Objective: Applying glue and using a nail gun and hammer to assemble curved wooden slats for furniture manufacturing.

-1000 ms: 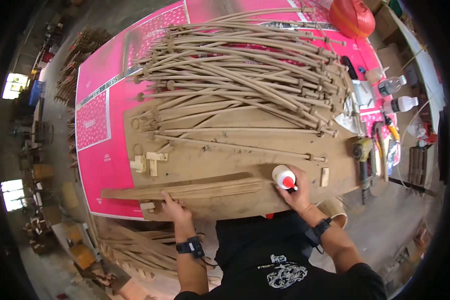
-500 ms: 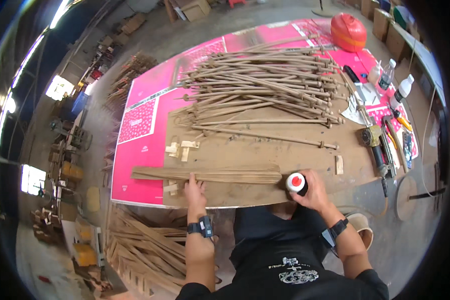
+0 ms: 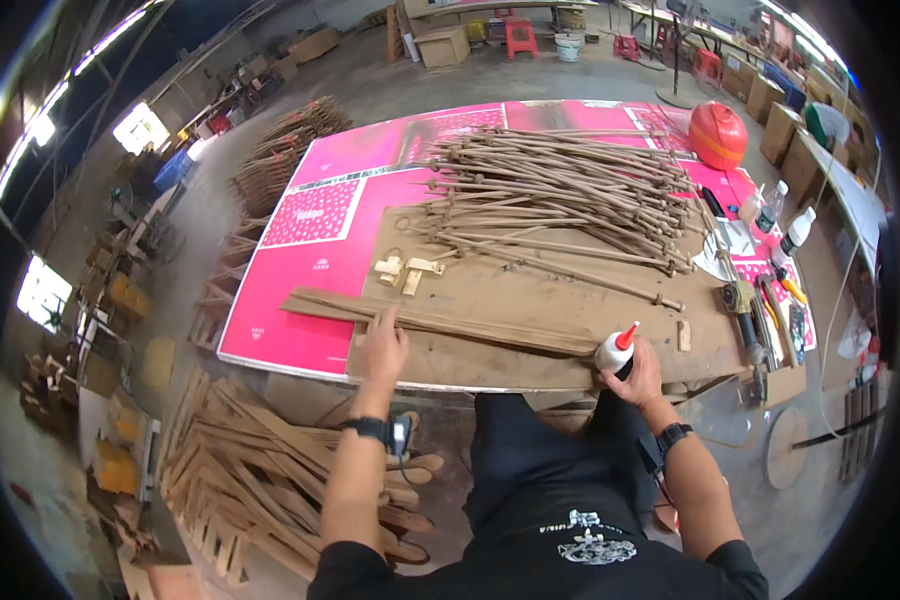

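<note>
A bundle of long thin wooden slats (image 3: 450, 326) lies along the near side of the table, its left end over the pink covering. My left hand (image 3: 383, 350) grips the near edge of the slats, left of their middle; some of its fingers are hidden. In my right hand (image 3: 638, 372) is a white glue bottle (image 3: 612, 355) with a red nozzle (image 3: 627, 335), the nozzle pointing up and slightly right. The bottle is beside the right end of the slats; whether they touch I cannot tell. Small pale wood blocks (image 3: 415, 274) lie just beyond the slats.
A large pile of thin wooden rods (image 3: 560, 190) covers the far part of the cardboard-topped table. At the right are a power tool (image 3: 741, 305), plastic bottles (image 3: 796, 232) and a red round container (image 3: 717, 135). Shaped wooden pieces (image 3: 270, 460) are stacked below the left table edge.
The view has shifted, showing more of the far floor. The glue bottle's nozzle, seen from above before, now shows from the side. Both hands keep their holds.
</note>
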The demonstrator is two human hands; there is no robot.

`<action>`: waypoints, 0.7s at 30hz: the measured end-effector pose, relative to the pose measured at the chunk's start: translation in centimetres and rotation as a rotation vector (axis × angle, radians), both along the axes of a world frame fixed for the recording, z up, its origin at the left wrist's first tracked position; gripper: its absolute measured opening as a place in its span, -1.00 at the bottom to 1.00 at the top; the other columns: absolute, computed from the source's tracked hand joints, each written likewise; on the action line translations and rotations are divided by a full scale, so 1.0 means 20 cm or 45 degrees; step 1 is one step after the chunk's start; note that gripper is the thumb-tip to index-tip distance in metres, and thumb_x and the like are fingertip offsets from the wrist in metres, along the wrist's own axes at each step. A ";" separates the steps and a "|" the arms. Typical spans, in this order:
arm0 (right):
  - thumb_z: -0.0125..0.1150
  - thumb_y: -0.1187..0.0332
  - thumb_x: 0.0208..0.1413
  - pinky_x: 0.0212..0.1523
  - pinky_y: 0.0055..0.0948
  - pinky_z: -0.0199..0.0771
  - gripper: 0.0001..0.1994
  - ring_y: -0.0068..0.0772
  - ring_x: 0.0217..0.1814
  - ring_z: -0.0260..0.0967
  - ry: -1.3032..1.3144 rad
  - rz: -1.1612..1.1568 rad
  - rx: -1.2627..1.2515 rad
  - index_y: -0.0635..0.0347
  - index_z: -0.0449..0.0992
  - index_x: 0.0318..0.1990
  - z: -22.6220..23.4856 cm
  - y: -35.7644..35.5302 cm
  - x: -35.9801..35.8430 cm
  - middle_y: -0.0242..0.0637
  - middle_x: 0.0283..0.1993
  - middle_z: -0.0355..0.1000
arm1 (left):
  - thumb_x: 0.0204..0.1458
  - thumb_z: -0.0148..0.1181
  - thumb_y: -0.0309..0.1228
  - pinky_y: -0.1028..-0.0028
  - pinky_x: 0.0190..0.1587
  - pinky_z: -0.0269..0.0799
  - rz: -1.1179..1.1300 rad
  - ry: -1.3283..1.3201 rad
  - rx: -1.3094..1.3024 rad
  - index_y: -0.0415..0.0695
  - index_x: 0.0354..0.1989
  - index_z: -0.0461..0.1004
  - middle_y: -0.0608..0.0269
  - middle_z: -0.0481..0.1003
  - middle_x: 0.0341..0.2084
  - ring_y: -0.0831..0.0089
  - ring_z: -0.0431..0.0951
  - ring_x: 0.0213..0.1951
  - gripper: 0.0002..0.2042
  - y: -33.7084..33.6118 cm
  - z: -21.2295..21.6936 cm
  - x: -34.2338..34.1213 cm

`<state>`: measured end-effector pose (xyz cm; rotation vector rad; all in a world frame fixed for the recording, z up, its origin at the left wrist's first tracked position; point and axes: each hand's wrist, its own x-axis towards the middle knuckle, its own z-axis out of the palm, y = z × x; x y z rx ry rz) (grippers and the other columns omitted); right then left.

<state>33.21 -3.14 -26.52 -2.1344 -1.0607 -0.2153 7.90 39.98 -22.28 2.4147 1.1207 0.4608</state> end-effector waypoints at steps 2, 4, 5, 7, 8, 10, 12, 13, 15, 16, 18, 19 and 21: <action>0.51 0.11 -0.18 0.06 -0.02 0.44 -0.40 0.19 0.01 0.40 -0.024 -0.023 -0.034 0.23 0.47 0.01 0.00 0.01 0.00 0.01 -0.09 0.44 | 0.06 0.17 -0.52 0.18 0.29 0.41 -0.271 0.130 0.374 -0.03 0.33 0.43 0.02 0.50 0.23 0.04 0.42 0.33 -0.43 0.16 0.00 0.02; 0.49 0.05 -0.17 0.05 -0.03 0.43 -0.39 0.19 -0.02 0.40 -0.072 -0.088 -0.035 0.24 0.46 -0.01 0.00 0.01 0.00 0.02 -0.11 0.43 | 0.02 0.18 -0.52 0.16 0.37 0.31 -0.386 0.299 0.294 -0.04 0.38 0.38 -0.03 0.47 0.25 0.01 0.38 0.35 -0.37 0.29 -0.02 0.08; 0.49 0.05 -0.17 0.05 -0.03 0.43 -0.39 0.19 -0.02 0.40 -0.089 -0.071 -0.044 0.24 0.46 -0.01 -0.01 0.02 0.00 0.02 -0.11 0.43 | -0.02 0.20 -0.52 0.15 0.44 0.22 -0.564 0.398 0.255 -0.04 0.42 0.33 -0.08 0.44 0.28 -0.02 0.33 0.37 -0.30 0.35 -0.04 0.11; 0.47 0.02 -0.18 0.04 -0.03 0.43 -0.38 0.19 -0.02 0.40 -0.060 -0.119 -0.091 0.25 0.46 -0.02 -0.01 0.02 0.01 0.02 -0.12 0.42 | -0.07 0.23 -0.53 0.16 0.41 0.27 -0.624 0.424 0.242 -0.05 0.40 0.36 -0.08 0.46 0.24 -0.04 0.37 0.33 -0.29 0.44 -0.06 0.18; 0.46 -0.01 -0.18 0.05 -0.03 0.43 -0.35 0.18 0.00 0.39 -0.053 -0.111 -0.077 0.26 0.46 -0.01 -0.01 0.02 0.02 0.01 -0.11 0.42 | -0.11 0.27 -0.54 0.17 0.39 0.32 -0.702 0.474 0.214 -0.05 0.37 0.39 -0.09 0.48 0.21 -0.05 0.41 0.29 -0.28 0.47 -0.05 0.21; 0.46 -0.01 -0.19 0.06 -0.02 0.44 -0.35 0.18 0.01 0.39 -0.105 -0.106 -0.099 0.27 0.46 -0.01 -0.02 0.02 0.03 0.01 -0.10 0.43 | -0.09 0.23 -0.58 0.20 0.38 0.34 -0.762 0.570 0.079 -0.01 0.33 0.45 -0.05 0.45 0.26 -0.03 0.41 0.31 -0.33 0.53 0.00 0.28; 0.46 -0.03 -0.19 0.09 -0.01 0.44 -0.32 0.17 0.04 0.39 -0.085 -0.124 -0.112 0.27 0.46 0.01 -0.03 0.01 0.04 0.00 -0.08 0.43 | -0.12 0.30 -0.61 0.24 0.33 0.41 -0.865 0.650 -0.105 0.04 0.23 0.56 -0.02 0.45 0.28 -0.02 0.44 0.29 -0.38 0.57 0.08 0.32; 0.46 -0.03 -0.19 0.09 -0.01 0.44 -0.32 0.17 0.04 0.39 -0.093 -0.111 -0.121 0.27 0.46 0.01 -0.04 0.01 0.04 0.00 -0.08 0.43 | -0.12 0.30 -0.61 0.24 0.33 0.41 -0.861 0.673 -0.097 0.04 0.23 0.56 -0.02 0.45 0.28 -0.02 0.44 0.29 -0.38 0.58 0.12 0.32; 0.46 -0.05 -0.20 0.11 -0.02 0.44 -0.31 0.16 0.05 0.39 -0.099 -0.138 -0.127 0.27 0.46 0.02 -0.05 0.00 0.05 -0.01 -0.08 0.43 | -0.18 0.46 -0.45 0.14 0.24 0.45 -0.910 0.653 -0.134 -0.06 0.20 0.56 -0.09 0.54 0.08 -0.06 0.50 0.18 -0.38 0.58 0.24 0.34; 0.46 -0.05 -0.20 0.11 -0.02 0.44 -0.31 0.16 0.05 0.39 -0.105 -0.129 -0.131 0.27 0.46 0.02 -0.05 0.00 0.06 -0.01 -0.08 0.43 | -0.18 0.46 -0.45 0.14 0.24 0.45 -0.896 0.683 -0.131 -0.06 0.20 0.56 -0.09 0.54 0.08 -0.06 0.50 0.18 -0.38 0.56 0.29 0.35; 0.46 -0.06 -0.20 0.13 -0.02 0.44 -0.30 0.15 0.06 0.38 -0.096 -0.130 -0.136 0.26 0.46 0.03 -0.05 -0.01 0.06 -0.02 -0.06 0.43 | -0.14 0.48 -0.34 0.12 0.25 0.44 -0.899 0.601 0.194 -0.07 0.19 0.56 -0.09 0.56 0.02 -0.05 0.51 0.16 -0.40 0.50 0.40 0.35; 0.46 -0.06 -0.20 0.13 -0.02 0.44 -0.30 0.15 0.06 0.38 -0.094 -0.111 -0.150 0.26 0.46 0.03 -0.05 -0.01 0.07 -0.02 -0.06 0.43 | -0.14 0.48 -0.34 0.12 0.25 0.44 -0.902 0.609 0.194 -0.07 0.19 0.56 -0.09 0.56 0.02 -0.05 0.51 0.16 -0.40 0.46 0.46 0.36; 0.47 -0.06 -0.20 0.13 -0.02 0.44 -0.30 0.14 0.07 0.39 -0.062 -0.140 -0.135 0.24 0.47 0.03 -0.05 -0.02 0.07 -0.03 -0.04 0.43 | -0.08 0.41 -0.25 0.08 0.30 0.39 -0.845 0.395 0.357 -0.03 0.20 0.54 -0.03 0.51 0.07 -0.01 0.46 0.20 -0.43 0.37 0.56 0.36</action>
